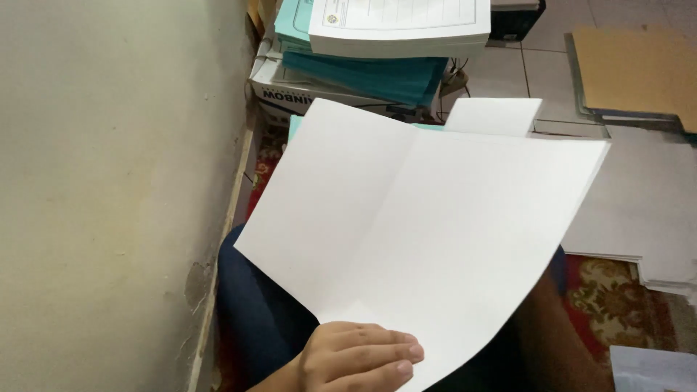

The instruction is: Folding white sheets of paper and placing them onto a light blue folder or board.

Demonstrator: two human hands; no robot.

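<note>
Over the lap, head view: a large white sheet of paper is held up, tilted, with a vertical fold crease running down its middle. The left hand pinches the sheet's lower edge, fingers lying together across the front face; the thumb is hidden. Right hand is not in view; a forearm shows below the sheet's right side, its hand hidden behind the paper. Dark blue trousers sit beneath the sheet. Left: a beige wall. Top: a stack of white printed sheets rests on teal folders, over a white box. Top right: brown cardboard on tiled floor. Lower right: patterned red carpet.
</note>
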